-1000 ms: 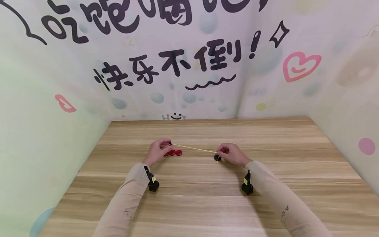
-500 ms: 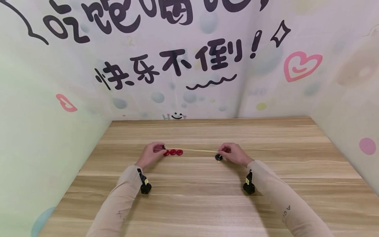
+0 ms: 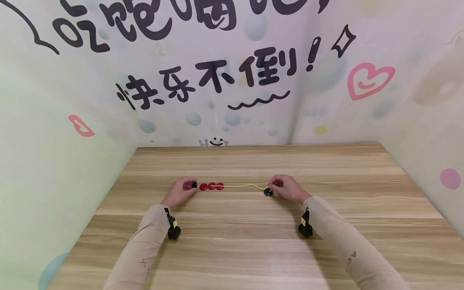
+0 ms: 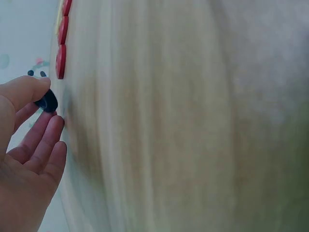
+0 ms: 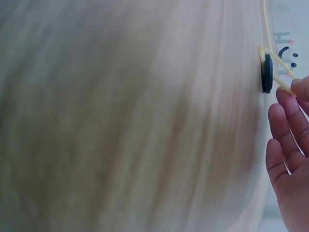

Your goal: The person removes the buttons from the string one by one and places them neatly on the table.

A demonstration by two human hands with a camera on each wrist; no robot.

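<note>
In the head view my left hand point(image 3: 191, 185) pinches a small black button point(image 3: 194, 185) just above the wooden table point(image 3: 253, 225). Three red buttons point(image 3: 212, 186) lie in a row right of it. A thin yellow string point(image 3: 243, 186) runs slack from the red buttons to a second black button point(image 3: 268, 192) on the table. My right hand point(image 3: 272, 186) pinches the string just above that button. The left wrist view shows my left hand point(image 4: 48, 105) with the dark button point(image 4: 47, 101) between thumb and finger, the red buttons point(image 4: 60, 62) beyond. In the right wrist view, the string point(image 5: 277, 63) crosses the black button point(image 5: 267, 79) toward my right hand point(image 5: 295, 91).
Printed walls point(image 3: 217, 80) close the table in at the back, left and right. The table's near half is bare wood. A small black camera is strapped under each wrist point(image 3: 173, 231).
My left hand has moved left and down with its black button. The string, taut between the hands before, now lies slack and wavy on the table. The right hand has stayed put.
</note>
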